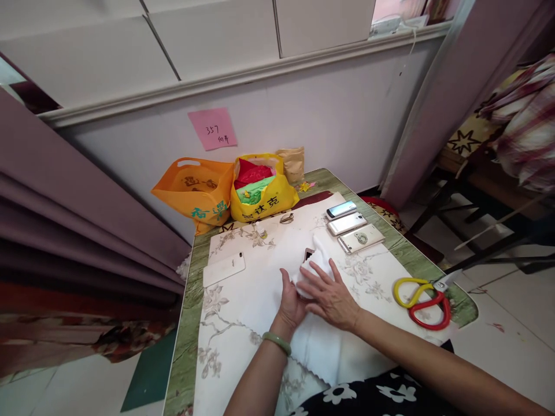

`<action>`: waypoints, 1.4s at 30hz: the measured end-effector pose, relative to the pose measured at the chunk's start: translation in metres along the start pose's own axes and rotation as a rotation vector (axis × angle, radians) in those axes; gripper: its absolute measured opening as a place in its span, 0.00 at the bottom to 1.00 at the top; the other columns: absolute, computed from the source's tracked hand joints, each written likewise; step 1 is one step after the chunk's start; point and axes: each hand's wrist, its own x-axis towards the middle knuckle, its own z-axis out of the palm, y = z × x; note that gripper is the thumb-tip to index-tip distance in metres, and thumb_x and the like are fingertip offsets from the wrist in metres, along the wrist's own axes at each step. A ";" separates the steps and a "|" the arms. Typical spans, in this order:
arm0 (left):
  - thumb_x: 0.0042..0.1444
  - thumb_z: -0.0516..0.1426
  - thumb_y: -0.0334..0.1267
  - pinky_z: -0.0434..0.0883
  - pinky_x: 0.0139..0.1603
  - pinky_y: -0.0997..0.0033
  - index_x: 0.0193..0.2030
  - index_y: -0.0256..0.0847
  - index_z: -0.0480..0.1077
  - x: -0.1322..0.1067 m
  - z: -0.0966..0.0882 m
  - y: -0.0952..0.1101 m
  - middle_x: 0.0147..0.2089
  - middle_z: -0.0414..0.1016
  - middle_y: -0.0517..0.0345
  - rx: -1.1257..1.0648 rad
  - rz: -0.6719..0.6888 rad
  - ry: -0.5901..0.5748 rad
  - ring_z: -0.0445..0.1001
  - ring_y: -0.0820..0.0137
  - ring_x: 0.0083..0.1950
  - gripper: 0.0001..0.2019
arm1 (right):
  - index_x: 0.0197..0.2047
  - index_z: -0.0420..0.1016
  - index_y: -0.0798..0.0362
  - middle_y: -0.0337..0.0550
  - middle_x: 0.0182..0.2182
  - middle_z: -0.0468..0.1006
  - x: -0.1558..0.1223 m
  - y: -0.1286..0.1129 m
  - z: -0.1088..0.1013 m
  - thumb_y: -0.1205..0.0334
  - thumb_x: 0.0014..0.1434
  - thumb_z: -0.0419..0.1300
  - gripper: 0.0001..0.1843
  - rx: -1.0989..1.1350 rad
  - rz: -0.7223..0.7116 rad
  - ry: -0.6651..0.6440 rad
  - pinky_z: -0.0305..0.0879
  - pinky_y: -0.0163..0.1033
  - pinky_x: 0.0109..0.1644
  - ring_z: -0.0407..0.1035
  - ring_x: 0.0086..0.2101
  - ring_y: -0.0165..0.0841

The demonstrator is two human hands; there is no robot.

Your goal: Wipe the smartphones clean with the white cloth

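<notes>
A smartphone (308,253), mostly covered by a white cloth (319,251), is between my hands above the middle of the table. My left hand (291,303) cups it from the lower left with the thumb raised; its other fingers are hidden beneath. Lying over the cloth, my right hand (333,296) has its fingers stretched and spread apart. The cloth hangs down below my wrists toward my lap.
A white phone (224,270) lies left; several phones (361,237) lie right, near scissors (427,297) with yellow and red handles. An orange bag (195,190) and a stuffed yellow bag (264,199) stand at the back beside a brown packet (292,163).
</notes>
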 end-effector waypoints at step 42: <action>0.55 0.54 0.28 0.63 0.64 0.61 0.67 0.47 0.61 0.008 -0.009 0.002 0.58 0.76 0.55 0.022 0.113 0.017 0.74 0.64 0.58 0.31 | 0.68 0.58 0.46 0.46 0.63 0.67 -0.016 0.037 0.020 0.52 0.70 0.46 0.26 0.125 0.390 0.174 0.41 0.56 0.69 0.59 0.63 0.40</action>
